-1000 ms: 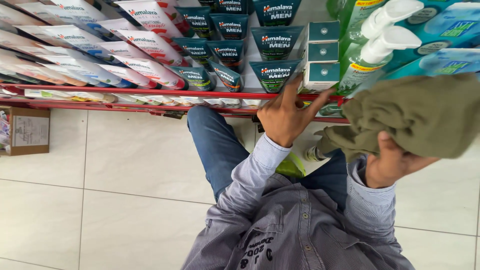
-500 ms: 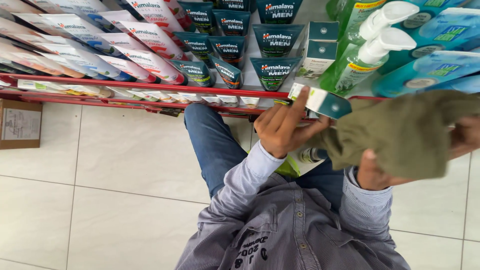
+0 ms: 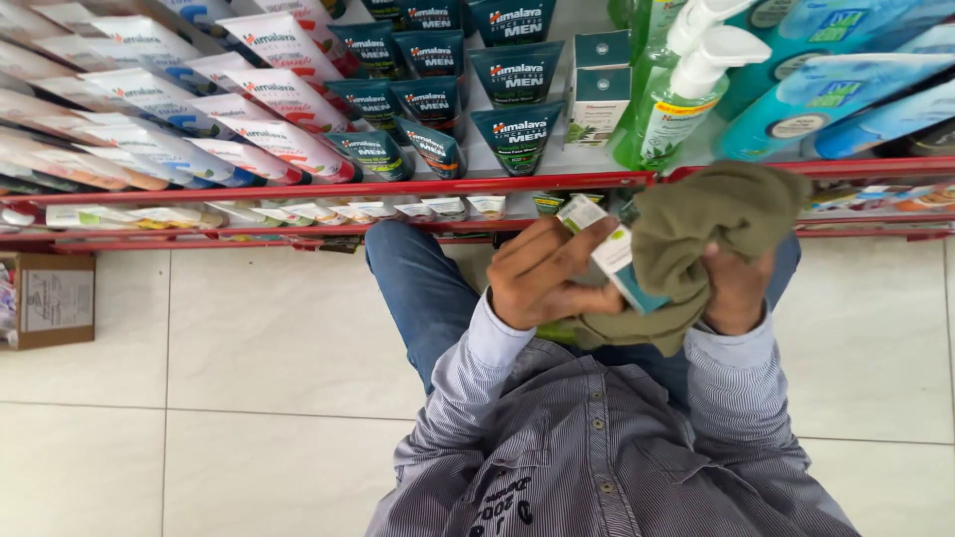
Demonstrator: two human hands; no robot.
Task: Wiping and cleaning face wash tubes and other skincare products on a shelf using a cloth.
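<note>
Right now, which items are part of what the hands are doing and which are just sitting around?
In use:
- left hand, holding a small white and teal box
- right hand, holding an olive green cloth against the box

Just there:
- tubes and pump bottles on the red shelf
- cardboard box on the tiled floor

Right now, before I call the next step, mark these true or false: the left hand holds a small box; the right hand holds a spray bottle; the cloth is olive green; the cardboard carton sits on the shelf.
1. The left hand holds a small box: true.
2. The right hand holds a spray bottle: false, it holds a cloth against the box.
3. The cloth is olive green: true.
4. The cardboard carton sits on the shelf: false, it stands on the tiled floor below.
</note>
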